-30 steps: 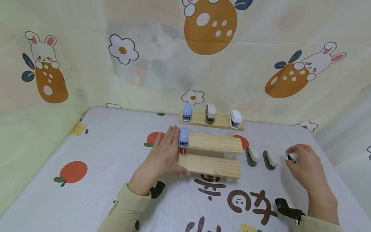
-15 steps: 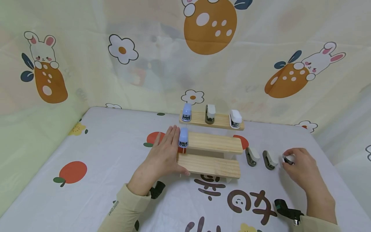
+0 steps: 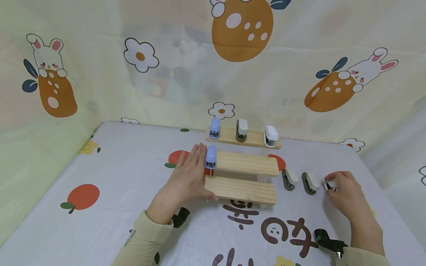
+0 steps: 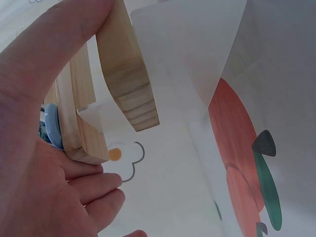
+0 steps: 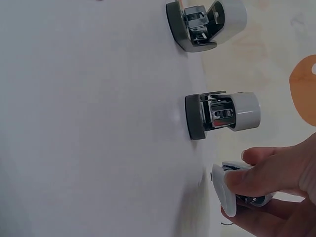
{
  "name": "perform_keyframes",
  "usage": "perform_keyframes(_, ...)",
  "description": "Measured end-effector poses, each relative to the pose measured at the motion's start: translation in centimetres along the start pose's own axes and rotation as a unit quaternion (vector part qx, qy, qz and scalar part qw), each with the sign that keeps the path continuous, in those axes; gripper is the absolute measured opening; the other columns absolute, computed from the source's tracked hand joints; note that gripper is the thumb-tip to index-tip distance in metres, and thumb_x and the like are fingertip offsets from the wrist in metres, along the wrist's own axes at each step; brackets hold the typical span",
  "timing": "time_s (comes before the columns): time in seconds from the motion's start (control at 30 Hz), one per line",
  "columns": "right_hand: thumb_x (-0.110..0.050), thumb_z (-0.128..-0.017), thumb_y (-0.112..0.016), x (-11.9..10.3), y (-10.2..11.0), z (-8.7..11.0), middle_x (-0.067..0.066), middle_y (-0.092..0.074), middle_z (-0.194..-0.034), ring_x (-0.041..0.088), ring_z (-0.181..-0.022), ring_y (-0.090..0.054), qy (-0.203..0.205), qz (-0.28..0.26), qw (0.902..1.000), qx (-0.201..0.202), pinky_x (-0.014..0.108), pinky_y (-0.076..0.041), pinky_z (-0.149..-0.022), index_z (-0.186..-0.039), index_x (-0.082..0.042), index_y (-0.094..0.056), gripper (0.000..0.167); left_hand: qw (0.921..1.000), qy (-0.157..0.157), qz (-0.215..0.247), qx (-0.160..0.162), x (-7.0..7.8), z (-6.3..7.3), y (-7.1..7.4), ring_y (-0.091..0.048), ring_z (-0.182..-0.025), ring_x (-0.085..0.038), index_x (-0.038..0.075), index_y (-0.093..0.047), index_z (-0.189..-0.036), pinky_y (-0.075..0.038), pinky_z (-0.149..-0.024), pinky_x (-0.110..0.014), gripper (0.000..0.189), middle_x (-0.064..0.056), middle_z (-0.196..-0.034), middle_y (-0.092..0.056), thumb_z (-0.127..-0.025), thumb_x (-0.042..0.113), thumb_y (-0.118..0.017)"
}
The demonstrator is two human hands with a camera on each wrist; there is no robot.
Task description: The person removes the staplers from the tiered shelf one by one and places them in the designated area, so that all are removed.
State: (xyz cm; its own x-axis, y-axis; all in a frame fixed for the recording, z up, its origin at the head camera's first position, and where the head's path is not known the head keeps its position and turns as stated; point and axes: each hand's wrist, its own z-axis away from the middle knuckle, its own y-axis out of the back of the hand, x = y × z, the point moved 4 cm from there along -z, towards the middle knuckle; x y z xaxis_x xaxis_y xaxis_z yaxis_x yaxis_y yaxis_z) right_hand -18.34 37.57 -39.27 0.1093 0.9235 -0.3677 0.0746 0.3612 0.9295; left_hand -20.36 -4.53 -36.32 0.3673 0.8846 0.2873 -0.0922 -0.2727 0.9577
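My right hand pinches a small white stapler between thumb and fingers, at the right of the table. Two staplers with grey bases and white tops stand to its left: the nearer one and the farther one. With fingers straight, my left hand rests against the left ends of a stepped wooden rack. Its thumb lies at the lowest plank. Beside its fingertips, a blue stapler stands on the middle plank's left end.
The rack's back plank bears a blue stapler, a grey-and-white stapler and a white stapler. Translucent supports hold up the planks. A patterned cloth covers the table, and a printed curtain hangs behind.
My right hand has shifted slightly left with the white stapler, nearer the two grey-and-white ones, and the stapler has turned in its fingers. The left hand and the rack have stayed put.
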Motion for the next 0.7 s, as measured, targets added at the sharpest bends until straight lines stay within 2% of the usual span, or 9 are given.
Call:
perform_keyframes(0.33,0.011,-0.08,-0.061,0.29,-0.39,0.01,0.041,-0.034,-0.128,0.054,-0.106,-0.039,0.0,-0.004,0.9999,-0.01,0.067,-0.04,-0.086,-0.111,0.012,-0.056,0.031,1.0,0.0,-0.001,0.0,-0.01,0.04,0.03,-0.007,-0.156,-0.026,0.001,-0.008,-0.158,-0.01,-0.125,-0.052,0.147,-0.014,-0.167,-0.01,-0.054,0.065,-0.089)
perform_keyframes(0.53,0.009,-0.08,-0.061,0.6,-0.45,-0.13,0.042,-0.034,-0.129,0.054,-0.104,-0.04,0.002,-0.002,0.9993,-0.036,0.065,-0.041,-0.083,-0.113,0.012,-0.055,0.033,1.0,0.002,0.001,-0.004,0.01,0.01,-0.02,-0.006,-0.156,-0.026,0.001,-0.006,-0.158,-0.009,-0.126,-0.052,0.148,-0.013,-0.167,-0.008,-0.054,0.065,-0.089)
perform_keyframes(0.7,0.006,-0.081,-0.062,0.33,-0.15,-0.1,0.044,-0.033,-0.13,0.056,-0.109,-0.039,0.017,0.004,0.9986,-0.05,0.066,-0.042,-0.086,-0.115,0.012,-0.055,0.035,1.0,0.004,0.0,-0.007,0.0,-0.05,-0.03,-0.006,-0.156,-0.026,0.001,-0.006,-0.159,-0.009,-0.126,-0.052,0.148,-0.013,-0.168,-0.008,-0.054,0.065,-0.089)
